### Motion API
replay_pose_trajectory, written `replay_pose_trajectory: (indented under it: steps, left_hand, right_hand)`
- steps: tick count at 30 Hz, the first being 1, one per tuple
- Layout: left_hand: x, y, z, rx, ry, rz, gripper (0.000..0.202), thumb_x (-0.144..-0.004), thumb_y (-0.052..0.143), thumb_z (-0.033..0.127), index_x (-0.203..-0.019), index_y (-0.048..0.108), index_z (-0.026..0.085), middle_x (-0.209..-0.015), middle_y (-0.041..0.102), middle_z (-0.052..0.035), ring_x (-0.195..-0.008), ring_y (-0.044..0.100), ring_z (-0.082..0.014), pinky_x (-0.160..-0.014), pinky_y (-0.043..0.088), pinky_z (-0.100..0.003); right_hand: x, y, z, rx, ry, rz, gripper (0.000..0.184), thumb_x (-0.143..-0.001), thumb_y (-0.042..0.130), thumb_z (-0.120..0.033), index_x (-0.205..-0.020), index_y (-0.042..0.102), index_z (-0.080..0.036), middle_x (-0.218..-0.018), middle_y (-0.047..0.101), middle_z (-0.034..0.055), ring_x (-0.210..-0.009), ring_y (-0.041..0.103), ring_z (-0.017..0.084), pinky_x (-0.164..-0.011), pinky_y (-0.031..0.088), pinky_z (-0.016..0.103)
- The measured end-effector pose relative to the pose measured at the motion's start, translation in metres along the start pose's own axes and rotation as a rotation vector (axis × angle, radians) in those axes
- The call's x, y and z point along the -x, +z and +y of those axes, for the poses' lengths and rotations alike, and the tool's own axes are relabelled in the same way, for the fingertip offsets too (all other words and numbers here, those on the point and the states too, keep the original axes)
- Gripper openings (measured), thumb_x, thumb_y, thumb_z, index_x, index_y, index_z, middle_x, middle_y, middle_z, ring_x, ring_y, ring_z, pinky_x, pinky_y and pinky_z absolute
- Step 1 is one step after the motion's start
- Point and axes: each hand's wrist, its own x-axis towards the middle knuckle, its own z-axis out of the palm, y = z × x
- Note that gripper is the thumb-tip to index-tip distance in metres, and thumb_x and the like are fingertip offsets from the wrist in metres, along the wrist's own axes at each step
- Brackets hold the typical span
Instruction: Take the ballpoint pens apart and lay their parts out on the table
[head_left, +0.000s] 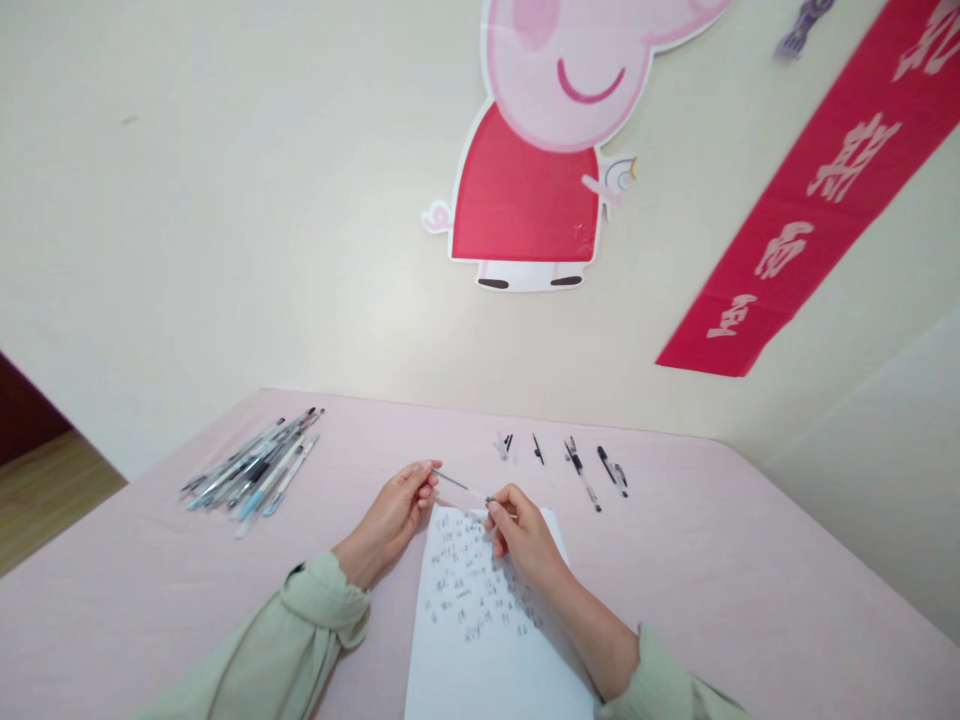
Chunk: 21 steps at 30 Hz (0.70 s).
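A thin pen refill (453,481), dark along its left part and pale toward the right, stretches between my two hands above the top edge of a white sheet of paper (480,680). My left hand (397,515) pinches its far left end between thumb and fingertips. At the other end, my right hand (523,535) has its fingers closed round the tip, where a small dark part shows. Handwriting in dark ink covers the upper half of the sheet. My right hand and wrist hang over the sheet's right side and hide some of the writing.
A loose pile of pens (259,465) lies at the left of the pink-covered table (750,590). Behind my right hand lie small pen parts (538,449), a dark pen (583,474) and more black pen pieces (613,470). The wall carries a cartoon pig cutout (525,205) and a red banner (802,230).
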Motion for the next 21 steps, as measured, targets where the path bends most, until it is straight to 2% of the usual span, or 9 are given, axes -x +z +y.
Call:
replay_pose_trajectory:
  steps: [5, 10, 13, 21]
  left_hand:
    - [-0.0005, -0.0011, -0.0006, 0.004, -0.004, -0.008, 0.016, -0.077, 0.069, 0.020, -0.087, 0.068, 0.008, -0.065, 0.054, 0.0008, -0.048, 0.043, -0.0010, -0.039, 0.035, -0.008]
    - [-0.0009, -0.0033, -0.0023, -0.010, 0.003, -0.019, 0.017, -0.076, 0.070, 0.021, -0.088, 0.068, 0.008, -0.066, 0.054, 0.0006, -0.049, 0.043, -0.0010, -0.040, 0.035, -0.008]
    - [-0.0008, -0.0036, -0.0023, -0.011, 0.002, -0.018, 0.018, -0.076, 0.070, 0.021, -0.088, 0.068, 0.008, -0.065, 0.054, 0.0007, -0.049, 0.043, -0.0011, -0.040, 0.036, -0.008]
    - [-0.0037, -0.0058, -0.0045, -0.012, 0.005, -0.011, 0.017, -0.078, 0.068, 0.022, -0.089, 0.068, 0.008, -0.066, 0.055, 0.0002, -0.050, 0.044, -0.0012, -0.041, 0.037, -0.008]
  right_hand:
    - [0.0000, -0.0017, -0.0004, 0.053, 0.004, 0.004, 0.021, -0.086, 0.048, -0.040, -0.077, 0.045, -0.021, -0.072, 0.060, -0.0026, -0.038, 0.046, 0.006, -0.039, 0.033, 0.020]
    - [-0.0008, -0.0033, -0.0011, 0.078, 0.016, -0.045, 0.031, -0.091, 0.038, -0.043, -0.076, 0.050, -0.019, -0.063, 0.058, -0.0023, -0.037, 0.043, 0.006, -0.040, 0.032, 0.020]
    - [-0.0006, -0.0033, -0.0006, 0.077, -0.002, -0.045, 0.025, -0.089, 0.042, -0.040, -0.074, 0.048, -0.020, -0.060, 0.055, -0.0040, -0.038, 0.043, 0.007, -0.040, 0.033, 0.020]
    - [-0.0011, -0.0029, 0.0009, 0.089, -0.004, -0.004, 0.013, -0.083, 0.050, -0.033, -0.079, 0.047, -0.021, -0.071, 0.061, -0.0019, -0.044, 0.049, 0.008, -0.042, 0.036, 0.021]
